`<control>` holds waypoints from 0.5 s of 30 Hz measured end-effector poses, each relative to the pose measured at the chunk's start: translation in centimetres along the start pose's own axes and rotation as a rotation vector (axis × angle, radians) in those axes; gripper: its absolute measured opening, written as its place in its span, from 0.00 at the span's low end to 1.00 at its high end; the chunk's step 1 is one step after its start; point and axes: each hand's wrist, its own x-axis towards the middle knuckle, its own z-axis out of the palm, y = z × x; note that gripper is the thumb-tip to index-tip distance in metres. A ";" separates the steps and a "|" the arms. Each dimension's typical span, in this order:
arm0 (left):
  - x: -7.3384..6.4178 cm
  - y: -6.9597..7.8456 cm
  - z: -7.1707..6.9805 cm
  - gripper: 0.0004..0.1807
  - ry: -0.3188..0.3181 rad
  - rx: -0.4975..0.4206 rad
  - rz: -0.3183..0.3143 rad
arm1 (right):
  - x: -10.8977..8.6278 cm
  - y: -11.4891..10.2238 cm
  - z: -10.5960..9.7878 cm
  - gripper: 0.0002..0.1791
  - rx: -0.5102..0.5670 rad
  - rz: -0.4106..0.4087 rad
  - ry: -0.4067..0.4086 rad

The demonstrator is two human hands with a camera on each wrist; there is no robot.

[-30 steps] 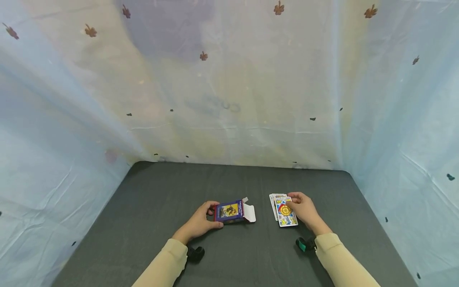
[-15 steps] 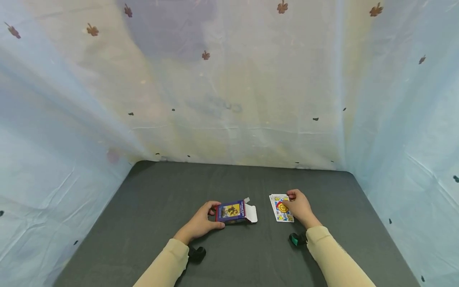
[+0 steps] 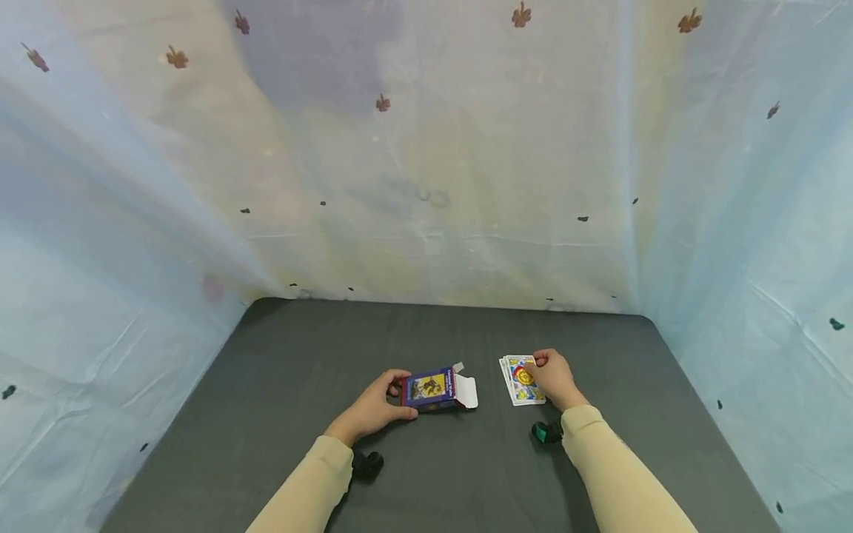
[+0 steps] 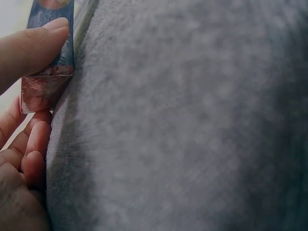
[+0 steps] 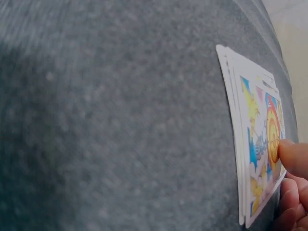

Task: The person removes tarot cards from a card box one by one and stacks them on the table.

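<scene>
In the head view my left hand [image 3: 372, 409] grips the closed end of a blue and red card box [image 3: 428, 386], thumb on the near side and fingers on the far side. Its white end flap [image 3: 467, 391] hangs open toward the right. The left wrist view has the thumb lying over the box's blue edge [image 4: 65, 57]. My right hand [image 3: 554, 379] pinches a colourful picture card [image 3: 523, 392] with a yellow wheel, laid over a few fanned cards. In the right wrist view, the thumb presses the top card [image 5: 262, 144], and white edges of other cards [image 5: 232, 96] stick out on the left.
Both hands work over a dark grey cloth-covered table [image 3: 320, 333]. A pale patterned curtain [image 3: 426, 148] encloses its back and sides. Black wrist straps [image 3: 367, 466] show below both hands.
My right hand has moved left and away from me, bringing the wheel card squarely over the other cards, where it earlier stuck out lower right. The left hand and box have barely moved.
</scene>
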 end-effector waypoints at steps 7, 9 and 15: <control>0.4 0.3 0.1 0.42 0.005 -0.018 0.007 | 0.2 -0.3 -0.4 0.21 -0.001 0.007 0.010; 0.5 0.3 0.2 0.42 0.004 -0.026 0.003 | 0.4 -0.2 -0.5 0.20 0.004 0.015 0.010; 0.3 0.1 0.2 0.41 0.006 -0.016 -0.008 | 0.6 0.2 -0.4 0.21 0.060 0.007 -0.014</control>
